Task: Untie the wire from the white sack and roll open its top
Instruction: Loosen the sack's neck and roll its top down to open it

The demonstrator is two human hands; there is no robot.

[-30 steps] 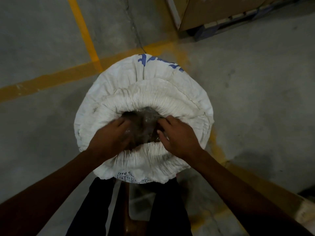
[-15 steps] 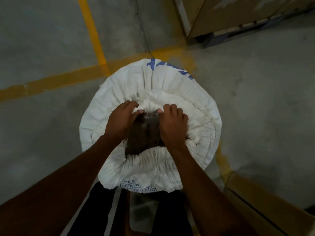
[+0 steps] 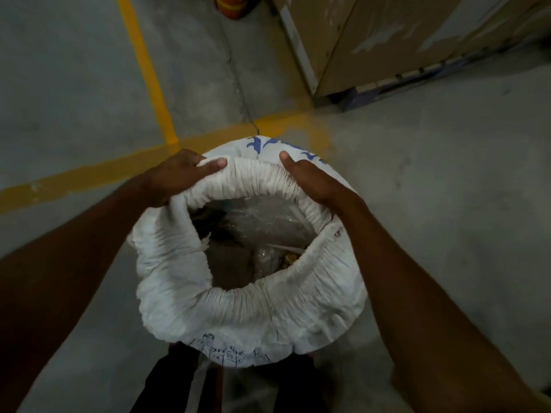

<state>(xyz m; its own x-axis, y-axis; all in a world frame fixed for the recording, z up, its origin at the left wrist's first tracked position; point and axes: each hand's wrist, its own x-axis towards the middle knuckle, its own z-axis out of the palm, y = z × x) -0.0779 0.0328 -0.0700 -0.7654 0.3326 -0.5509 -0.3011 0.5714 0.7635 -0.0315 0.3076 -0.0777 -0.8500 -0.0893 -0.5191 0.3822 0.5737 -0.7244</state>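
Note:
The white sack stands upright on the floor between my legs, with blue print on its far and near sides. Its top is rolled outward into a thick pleated rim around a wide round mouth. Inside lie clear plastic wrap and dark contents. My left hand grips the far-left part of the rolled rim, thumb on top. My right hand holds the far-right part of the rim, thumb up and fingers hidden behind the roll. No wire is in view.
Yellow floor lines cross on the grey concrete beyond the sack. A large cardboard box on a pallet stands at the upper right. A red object lies at the top edge. A brown surface shows at the lower right corner.
Both hands have moved from the small centre opening out to the far rim. The sack mouth has widened greatly, exposing the plastic inside. The camera view has shifted.

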